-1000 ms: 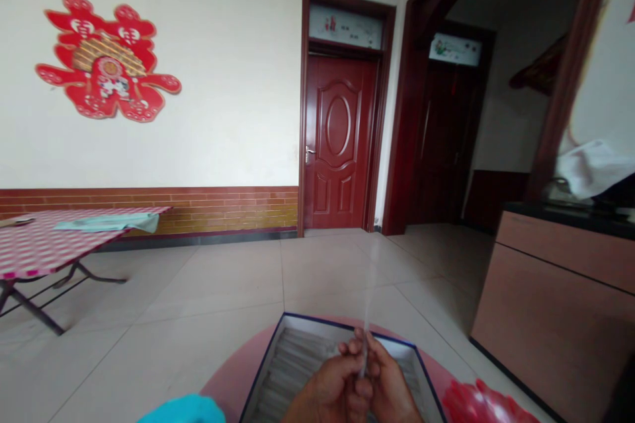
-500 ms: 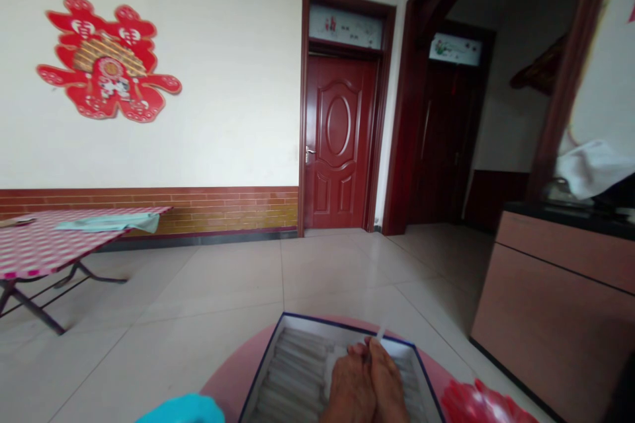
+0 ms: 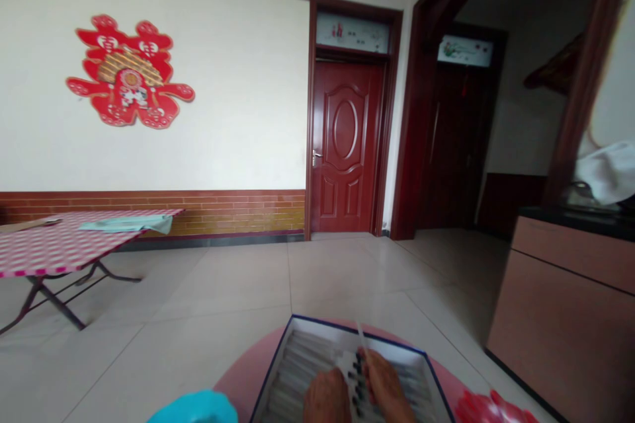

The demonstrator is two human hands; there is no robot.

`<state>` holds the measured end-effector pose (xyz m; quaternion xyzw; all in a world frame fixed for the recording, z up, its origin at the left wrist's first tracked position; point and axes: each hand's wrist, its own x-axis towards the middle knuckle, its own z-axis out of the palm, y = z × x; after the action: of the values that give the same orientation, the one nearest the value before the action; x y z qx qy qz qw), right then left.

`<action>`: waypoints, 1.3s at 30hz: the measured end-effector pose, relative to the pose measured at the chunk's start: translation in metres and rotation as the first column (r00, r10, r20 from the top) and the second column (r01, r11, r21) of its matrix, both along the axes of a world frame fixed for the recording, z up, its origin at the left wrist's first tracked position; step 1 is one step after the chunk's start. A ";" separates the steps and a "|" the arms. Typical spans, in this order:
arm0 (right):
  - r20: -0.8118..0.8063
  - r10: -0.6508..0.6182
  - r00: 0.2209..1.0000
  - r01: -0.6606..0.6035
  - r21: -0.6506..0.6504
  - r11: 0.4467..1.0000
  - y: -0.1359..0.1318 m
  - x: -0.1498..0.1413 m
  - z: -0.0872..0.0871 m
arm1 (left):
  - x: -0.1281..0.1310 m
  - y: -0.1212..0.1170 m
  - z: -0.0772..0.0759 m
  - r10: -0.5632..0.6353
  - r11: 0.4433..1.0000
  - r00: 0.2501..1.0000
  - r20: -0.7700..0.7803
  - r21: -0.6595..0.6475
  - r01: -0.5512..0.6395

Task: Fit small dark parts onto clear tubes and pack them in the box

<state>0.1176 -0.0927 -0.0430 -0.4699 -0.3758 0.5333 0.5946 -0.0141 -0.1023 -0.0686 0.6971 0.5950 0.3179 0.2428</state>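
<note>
In the head view a shallow white box (image 3: 297,325) with a dark blue rim lies low in front of me. Thin, translucent tube-like sticks (image 3: 302,363) fill it in rows. My right hand (image 3: 389,386) is closed around one slim, clear stick (image 3: 362,336), which points up past the far rim. My left hand (image 3: 327,398) is curled over the box's middle; its fingertips are hidden, and I cannot make out what they hold. Between the hands lies a pale piece with several small black parts (image 3: 354,383), too blurred to name.
The box rests on a round pink surface (image 3: 238,370). A bright blue item (image 3: 196,408) is at the lower left, a shiny red plastic bag (image 3: 491,408) at the lower right. A checked folding table (image 3: 54,248) stands left, a brown cabinet (image 3: 560,291) right.
My hands, close together before, have moved apart, the left one to the left. Small black parts now show between them. The stick now leans left, and the view has shifted slightly left.
</note>
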 end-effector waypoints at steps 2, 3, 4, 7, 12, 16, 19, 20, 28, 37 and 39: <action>0.185 -0.020 0.983 0.013 0.039 0.999 0.004 -0.005 0.005 | -0.013 0.004 0.009 0.072 0.997 0.997 0.036 0.030 -0.073; 0.281 -0.034 0.959 0.017 0.062 0.998 0.007 -0.008 0.009 | -0.020 0.006 0.014 0.117 0.992 0.992 0.040 0.047 -0.119; 0.357 -0.039 0.933 0.010 0.084 0.996 0.009 -0.011 0.013 | -0.026 0.010 0.019 0.166 0.984 0.986 0.031 0.061 -0.168; 0.580 -0.071 0.812 -0.021 0.151 0.988 0.016 -0.017 0.022 | -0.045 0.021 0.035 0.245 0.963 0.969 0.017 0.117 -0.245; 0.851 -0.177 0.495 -0.056 0.235 0.970 0.026 -0.022 0.015 | -0.068 0.035 0.054 0.328 0.919 0.945 0.001 0.229 -0.319; 0.915 -0.197 0.352 -0.081 0.239 0.968 0.034 -0.032 0.010 | -0.074 0.036 0.054 0.397 0.871 0.910 0.117 0.265 -0.414; 0.940 -0.185 0.288 -0.111 0.224 0.968 0.039 -0.047 0.009 | -0.074 0.036 0.050 0.394 0.869 0.906 0.154 0.259 -0.422; 0.945 -0.182 0.271 -0.122 0.221 0.968 0.040 -0.052 0.009 | -0.074 0.036 0.049 0.388 0.872 0.908 0.160 0.253 -0.418; 0.953 -0.206 0.223 -0.137 0.240 0.961 0.037 -0.068 0.016 | -0.074 0.037 0.048 0.373 0.884 0.916 0.147 0.244 -0.399; 0.985 -0.138 0.107 -0.079 0.147 0.986 -0.006 0.020 0.020 | -0.074 0.039 0.041 0.340 0.890 0.936 0.085 0.291 -0.350; 0.985 -0.148 0.086 -0.044 0.152 0.987 -0.013 0.032 0.012 | -0.073 0.038 0.043 0.342 0.891 0.940 0.016 0.311 -0.330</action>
<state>0.1492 -0.1061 -0.0315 -0.6757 -0.6984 0.0261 0.2344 -0.0868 -0.0645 -0.0251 0.6192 0.6539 0.4305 0.0605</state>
